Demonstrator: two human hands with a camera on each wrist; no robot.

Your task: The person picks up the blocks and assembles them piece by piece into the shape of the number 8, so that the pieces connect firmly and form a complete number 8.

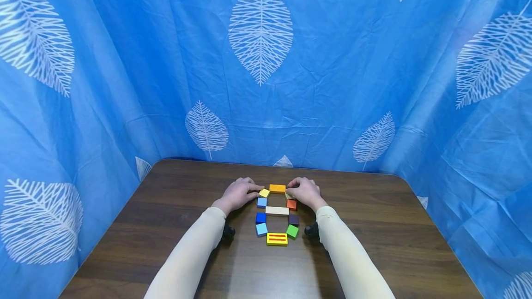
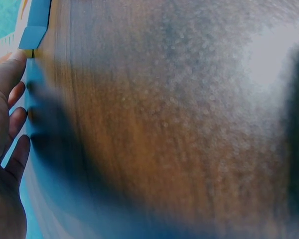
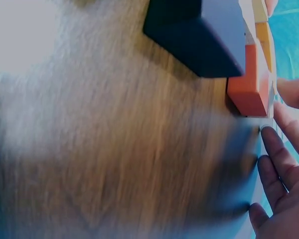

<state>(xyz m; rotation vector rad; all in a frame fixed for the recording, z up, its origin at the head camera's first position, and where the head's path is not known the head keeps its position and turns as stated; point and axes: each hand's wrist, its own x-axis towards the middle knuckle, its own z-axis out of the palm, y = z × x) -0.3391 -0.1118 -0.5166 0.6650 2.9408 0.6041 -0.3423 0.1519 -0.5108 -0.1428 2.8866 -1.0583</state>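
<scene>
My left hand (image 1: 238, 194) pinches a small yellow block (image 1: 264, 193) between thumb and index finger, at the far left of a closed figure of coloured blocks. Opposite it, my right hand (image 1: 306, 193) pinches a small cream block (image 1: 287, 196), which the fingers partly hide. An orange block (image 1: 277, 188) lies between the two hands. Just nearer are a light blue block (image 1: 262, 203) on the left and a red-orange block (image 3: 249, 82) on the right. A long cream block (image 1: 276, 211) crosses the middle of the figure.
The figure's near half has a dark blue block (image 1: 260, 218), a dark purple block (image 1: 293, 219), a second light blue block (image 1: 261, 230), a green block (image 1: 292, 231) and a red-striped yellow block (image 1: 277, 239). A blue leaf-patterned curtain (image 1: 320, 105) hangs behind the brown table (image 1: 166, 216).
</scene>
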